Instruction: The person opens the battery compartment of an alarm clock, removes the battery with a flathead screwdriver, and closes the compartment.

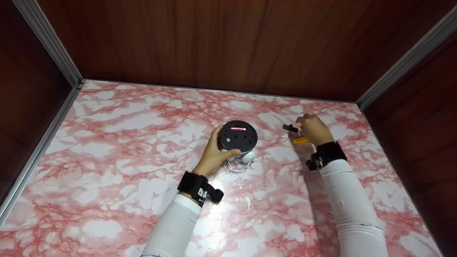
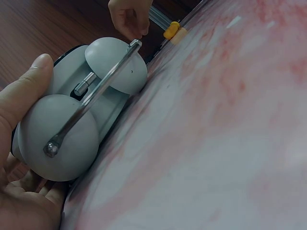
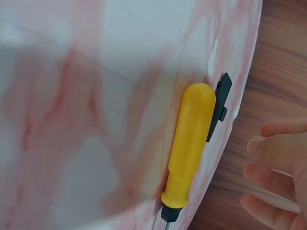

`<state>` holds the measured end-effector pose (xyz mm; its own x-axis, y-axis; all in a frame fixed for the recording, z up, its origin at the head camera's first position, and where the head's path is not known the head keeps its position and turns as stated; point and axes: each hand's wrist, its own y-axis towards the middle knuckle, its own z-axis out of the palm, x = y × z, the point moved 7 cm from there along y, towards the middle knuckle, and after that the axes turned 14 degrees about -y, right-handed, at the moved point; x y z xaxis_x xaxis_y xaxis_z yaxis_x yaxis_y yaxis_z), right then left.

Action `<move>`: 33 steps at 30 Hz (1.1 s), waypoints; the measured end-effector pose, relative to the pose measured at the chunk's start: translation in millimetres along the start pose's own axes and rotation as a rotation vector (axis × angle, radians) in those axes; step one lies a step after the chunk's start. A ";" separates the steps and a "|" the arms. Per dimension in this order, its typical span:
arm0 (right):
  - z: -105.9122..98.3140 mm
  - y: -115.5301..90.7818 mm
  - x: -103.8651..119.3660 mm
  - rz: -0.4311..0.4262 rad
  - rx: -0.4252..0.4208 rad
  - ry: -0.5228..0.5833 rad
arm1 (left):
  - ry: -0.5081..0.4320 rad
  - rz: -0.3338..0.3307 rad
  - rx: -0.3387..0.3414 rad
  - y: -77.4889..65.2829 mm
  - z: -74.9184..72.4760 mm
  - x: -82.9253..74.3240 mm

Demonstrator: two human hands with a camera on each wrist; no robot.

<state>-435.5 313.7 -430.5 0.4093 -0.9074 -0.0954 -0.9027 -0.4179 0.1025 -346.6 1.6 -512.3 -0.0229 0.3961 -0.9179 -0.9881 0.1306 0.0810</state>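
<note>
My left hand [image 1: 214, 154] grips a twin-bell alarm clock [image 1: 242, 141], its black back facing up. In that back an uncovered slot shows a pinkish-red battery [image 1: 238, 128]. The white bells [image 2: 60, 136] and metal handle [image 2: 103, 88] point toward me, with the left thumb and fingers around the body. To the right, my right hand [image 1: 314, 129] hovers with loosely bent fingers and nothing visible in them. Beside it lie a yellow-handled screwdriver [image 3: 192, 134] and a small black battery cover [image 3: 220, 105]; the hand hides most of the screwdriver in the head view.
Both things stand on a red-and-white marbled tabletop [image 1: 117, 178]. Dark wood panels [image 1: 214, 43] close off the back and sides, with metal strips [image 1: 48, 35] at the corners. Each wrist wears a black camera strap [image 1: 330, 153].
</note>
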 end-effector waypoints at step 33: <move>30.0 -30.7 10.3 -0.127 0.195 0.051 | 0.027 0.023 0.012 -1.0 -0.3 -0.8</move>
<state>-407.5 318.5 -464.3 0.5231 -0.8511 -0.0451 -0.8500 -0.5170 -0.1014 -345.6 0.9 -511.8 -0.0493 0.3745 -0.9259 -0.9855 0.1324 0.1060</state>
